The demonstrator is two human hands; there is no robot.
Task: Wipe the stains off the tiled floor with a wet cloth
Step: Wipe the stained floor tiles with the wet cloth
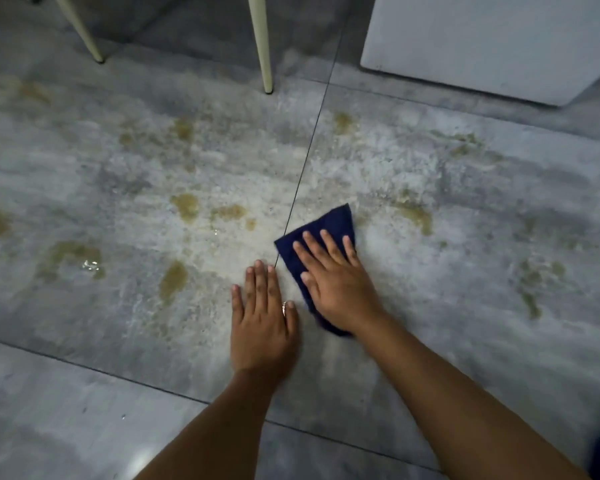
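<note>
A dark blue cloth (329,223) lies flat on the grey tiled floor (465,306), just right of a dark grout line. My right hand (336,282) presses down on the cloth with its fingers spread, covering its near half. My left hand (260,320) rests palm down on the bare tile beside it, fingers together, holding nothing; a ring shows on one finger. Yellow-brown stains (184,206) spot the floor to the left, with more stains (416,216) right of the cloth. A pale, smeared wet patch surrounds both hands.
Two cream chair legs (264,46) stand at the back, one close to the grout line. A white appliance or cabinet (492,43) sits on the floor at the back right. Small puddles (90,265) glint at the left.
</note>
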